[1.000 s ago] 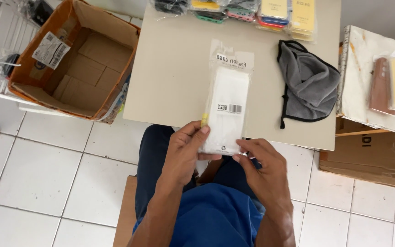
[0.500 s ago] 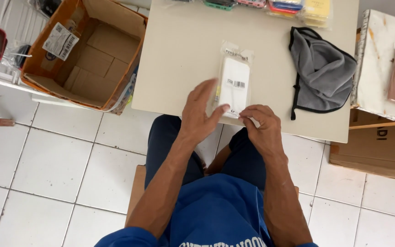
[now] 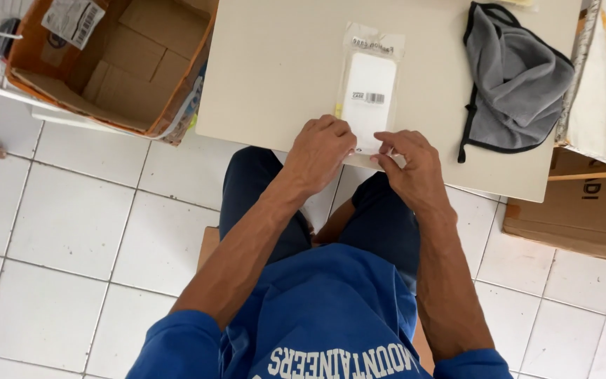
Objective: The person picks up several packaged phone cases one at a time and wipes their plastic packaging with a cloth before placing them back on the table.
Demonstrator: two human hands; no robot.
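A clear plastic packet with a white phone case [image 3: 368,95] lies flat on the beige table [image 3: 282,63], its near end at the table's front edge. My left hand [image 3: 322,151] pinches the packet's near left corner. My right hand [image 3: 408,165] pinches its near right corner with thumb and fingers. Both hands sit at the table edge above my lap.
A grey cloth with black trim [image 3: 513,77] lies on the table to the right. An open cardboard box [image 3: 120,60] stands at the left on a white shelf. Another cardboard box [image 3: 576,210] is on the tiled floor at the right, under a white board [image 3: 604,84].
The packet has gone from held up in my hands to lying flat on the table. My hands moved to its near end, and my view tilted down.
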